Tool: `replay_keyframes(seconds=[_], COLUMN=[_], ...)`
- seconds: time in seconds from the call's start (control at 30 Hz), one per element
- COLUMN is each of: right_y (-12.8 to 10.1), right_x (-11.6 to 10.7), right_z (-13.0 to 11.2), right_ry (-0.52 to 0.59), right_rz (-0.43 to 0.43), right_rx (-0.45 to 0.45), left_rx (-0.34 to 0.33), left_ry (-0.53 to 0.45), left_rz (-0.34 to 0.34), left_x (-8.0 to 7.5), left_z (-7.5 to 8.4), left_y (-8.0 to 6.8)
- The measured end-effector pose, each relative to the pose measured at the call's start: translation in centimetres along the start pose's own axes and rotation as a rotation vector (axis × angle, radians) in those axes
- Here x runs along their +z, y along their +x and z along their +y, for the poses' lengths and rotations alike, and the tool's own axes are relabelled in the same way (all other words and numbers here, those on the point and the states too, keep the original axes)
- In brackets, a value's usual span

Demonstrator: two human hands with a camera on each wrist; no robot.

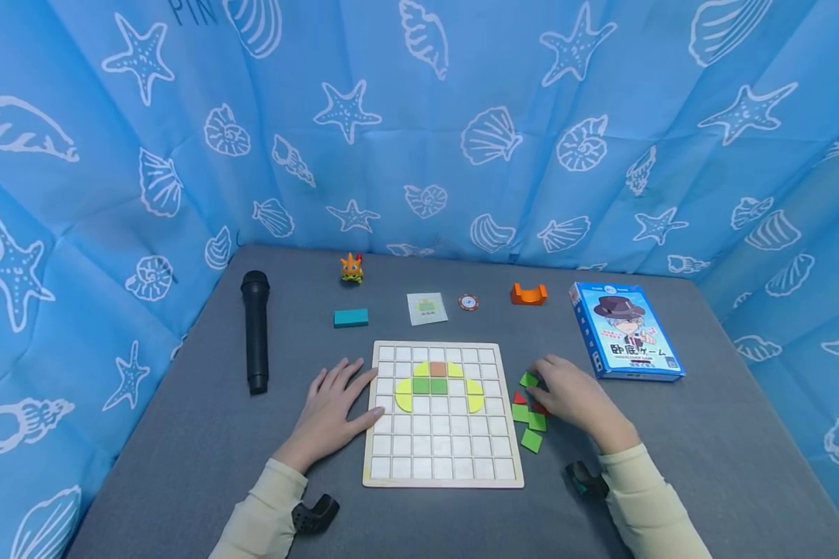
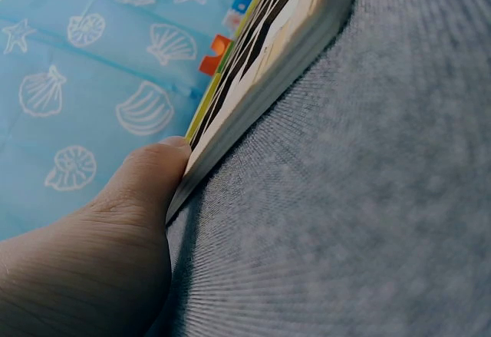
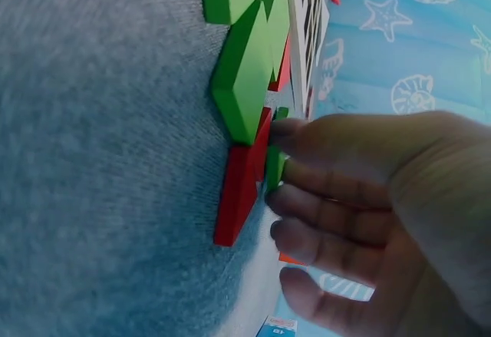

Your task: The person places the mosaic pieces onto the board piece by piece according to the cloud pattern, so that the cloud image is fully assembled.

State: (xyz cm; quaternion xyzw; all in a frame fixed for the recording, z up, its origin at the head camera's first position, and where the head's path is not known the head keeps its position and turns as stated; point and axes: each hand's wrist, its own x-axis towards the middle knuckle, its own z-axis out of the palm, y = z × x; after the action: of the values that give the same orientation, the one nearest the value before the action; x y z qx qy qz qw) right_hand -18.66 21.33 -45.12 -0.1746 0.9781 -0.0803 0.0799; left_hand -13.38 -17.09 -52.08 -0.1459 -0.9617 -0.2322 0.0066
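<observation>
Left hand (image 1: pixel 332 407) rests flat, fingers straight, against the grid board's (image 1: pixel 442 458) left edge. Right hand (image 1: pixel 575 396), just right of the board, pinches a green tile (image 3: pixel 275 170) among loose tiles (image 1: pixel 530 423) on the tabletop (image 1: pixel 706 450).

flat green and red tiles (image 1: pixel 529 411) lie clustered just right of the white gridded wooden board (image 1: pixel 442 446), partly filled.

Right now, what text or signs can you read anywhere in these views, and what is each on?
"PIN": on the blue curtain, cut off by the top edge.
"ゲーム": on the blue game box; the characters before it are too blurred to be sure of.
White card and round chip: print too small to read.
</observation>
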Motion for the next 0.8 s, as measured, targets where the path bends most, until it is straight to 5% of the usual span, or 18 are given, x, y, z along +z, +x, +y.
replay_keyframes(seconds=[0.4,0.8], right_y=[0.1,1.1], right_x=[-0.4,0.2], right_z=[-2.5,-5.5], right_ry=[0.038,0.045], right_rz=[0.054,0.073], right_rx=[-0.170,-0.231], left_rx=[-0.004,-0.001], left_ry=[0.001,-0.001], left_rz=[-0.003,0.002], left_x=[0.0,0.1], left_z=[0.0,-0.1], left_y=[0.0,0.0])
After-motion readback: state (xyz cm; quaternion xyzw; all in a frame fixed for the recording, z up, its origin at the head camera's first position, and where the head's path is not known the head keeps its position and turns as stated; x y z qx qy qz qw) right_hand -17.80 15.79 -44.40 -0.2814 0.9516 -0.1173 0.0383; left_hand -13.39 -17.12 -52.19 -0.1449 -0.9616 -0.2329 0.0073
